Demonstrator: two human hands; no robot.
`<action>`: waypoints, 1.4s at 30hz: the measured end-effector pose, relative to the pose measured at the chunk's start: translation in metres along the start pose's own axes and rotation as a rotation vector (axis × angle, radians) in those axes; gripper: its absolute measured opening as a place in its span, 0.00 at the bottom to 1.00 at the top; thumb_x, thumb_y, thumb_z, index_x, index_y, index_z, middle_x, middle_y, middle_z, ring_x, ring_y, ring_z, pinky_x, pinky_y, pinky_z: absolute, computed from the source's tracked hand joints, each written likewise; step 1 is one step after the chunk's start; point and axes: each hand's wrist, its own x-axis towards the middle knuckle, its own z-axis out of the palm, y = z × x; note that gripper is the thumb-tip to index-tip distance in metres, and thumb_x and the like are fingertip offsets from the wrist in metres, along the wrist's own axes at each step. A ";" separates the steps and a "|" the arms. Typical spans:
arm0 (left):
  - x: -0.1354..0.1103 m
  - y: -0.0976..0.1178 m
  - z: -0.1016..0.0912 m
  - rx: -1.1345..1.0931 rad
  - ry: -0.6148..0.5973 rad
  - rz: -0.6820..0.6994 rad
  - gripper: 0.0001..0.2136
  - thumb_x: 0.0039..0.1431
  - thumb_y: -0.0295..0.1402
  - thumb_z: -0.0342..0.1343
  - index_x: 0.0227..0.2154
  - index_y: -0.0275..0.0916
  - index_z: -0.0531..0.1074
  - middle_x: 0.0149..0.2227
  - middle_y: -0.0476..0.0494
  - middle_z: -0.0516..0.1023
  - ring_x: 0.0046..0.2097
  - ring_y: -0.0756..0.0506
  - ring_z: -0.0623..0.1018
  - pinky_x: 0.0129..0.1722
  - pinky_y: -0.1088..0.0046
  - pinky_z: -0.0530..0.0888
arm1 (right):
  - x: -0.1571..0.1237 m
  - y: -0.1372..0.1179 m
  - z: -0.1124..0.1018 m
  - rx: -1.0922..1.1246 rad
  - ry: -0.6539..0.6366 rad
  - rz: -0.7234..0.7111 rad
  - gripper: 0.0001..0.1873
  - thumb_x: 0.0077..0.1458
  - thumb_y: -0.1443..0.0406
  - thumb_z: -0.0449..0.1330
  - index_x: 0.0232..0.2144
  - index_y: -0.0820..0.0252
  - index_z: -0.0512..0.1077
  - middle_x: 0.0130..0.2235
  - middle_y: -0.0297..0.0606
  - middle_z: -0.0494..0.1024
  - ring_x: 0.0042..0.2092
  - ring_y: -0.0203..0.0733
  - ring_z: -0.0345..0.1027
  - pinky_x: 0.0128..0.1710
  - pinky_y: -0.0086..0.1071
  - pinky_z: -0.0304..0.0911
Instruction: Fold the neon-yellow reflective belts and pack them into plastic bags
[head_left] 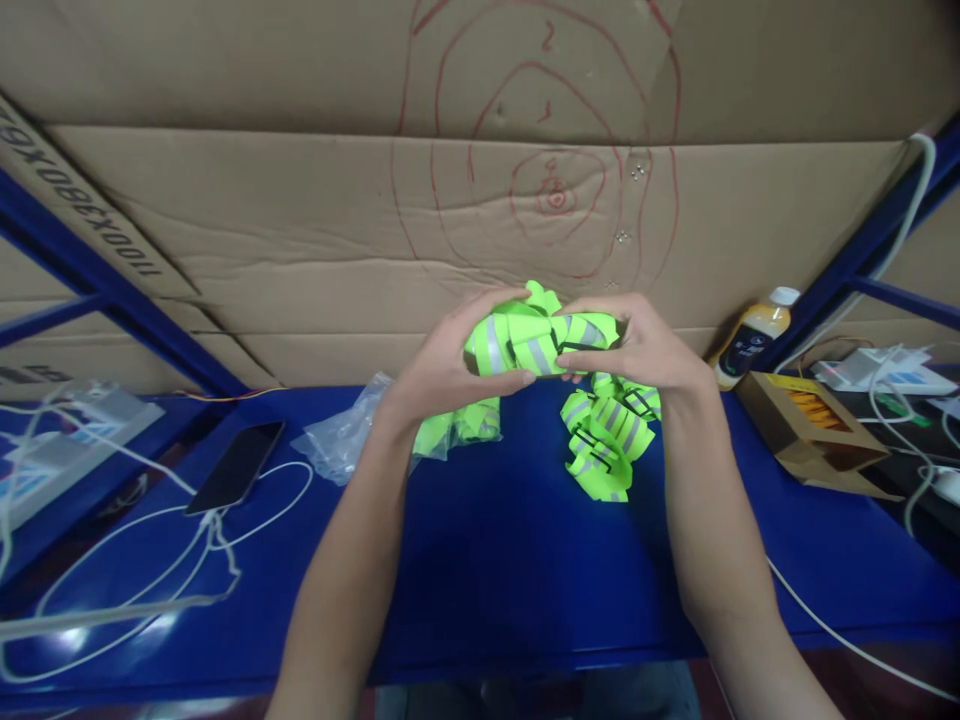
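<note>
Between my two hands, raised above the blue table [487,560], is a bundle of neon-yellow reflective strap [525,345] with silver stripes and some black parts. My left hand [454,355] is closed around its left end, thumb along the lower edge. Gripping the right end is my right hand [637,340], its thumb and fingers pinching the fabric. Below and to the right, a loose heap of similar reflective straps [607,435] lies on the table. Behind my left wrist, more neon-yellow fabric [476,420] lies partly in a clear plastic bag [341,435].
A phone [236,468] with white cables lies at left near a power strip [97,425]. At right stand a juice bottle [754,338] and an open cardboard box [814,430] with orange contents. A cardboard panel [300,220] with red-drawn rings closes off the back.
</note>
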 end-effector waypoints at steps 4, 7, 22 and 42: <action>-0.001 0.000 0.001 -0.088 0.021 -0.140 0.30 0.53 0.47 0.76 0.57 0.41 0.81 0.59 0.38 0.84 0.62 0.32 0.80 0.64 0.58 0.72 | 0.001 0.000 0.001 -0.148 0.033 -0.093 0.24 0.51 0.54 0.78 0.47 0.59 0.83 0.41 0.38 0.86 0.37 0.43 0.79 0.36 0.34 0.73; -0.003 -0.004 -0.002 -0.030 -0.029 -0.183 0.32 0.49 0.48 0.78 0.56 0.41 0.81 0.58 0.38 0.84 0.60 0.32 0.80 0.62 0.58 0.74 | 0.003 0.000 0.005 -0.245 0.023 -0.147 0.21 0.55 0.55 0.76 0.48 0.59 0.84 0.43 0.38 0.87 0.42 0.45 0.78 0.42 0.34 0.71; -0.002 -0.020 0.001 -0.636 -0.023 -0.466 0.26 0.49 0.51 0.78 0.44 0.37 0.83 0.41 0.42 0.84 0.40 0.43 0.83 0.38 0.70 0.80 | 0.015 0.011 0.016 -0.332 0.141 -0.454 0.15 0.62 0.54 0.72 0.48 0.54 0.85 0.46 0.42 0.86 0.48 0.47 0.80 0.50 0.39 0.72; 0.002 -0.010 0.007 -0.303 0.289 -0.259 0.23 0.46 0.38 0.78 0.46 0.38 0.82 0.46 0.42 0.86 0.47 0.40 0.84 0.47 0.65 0.80 | 0.012 -0.001 0.021 -0.254 0.180 -0.307 0.33 0.58 0.50 0.74 0.62 0.51 0.74 0.67 0.47 0.74 0.69 0.56 0.68 0.71 0.51 0.62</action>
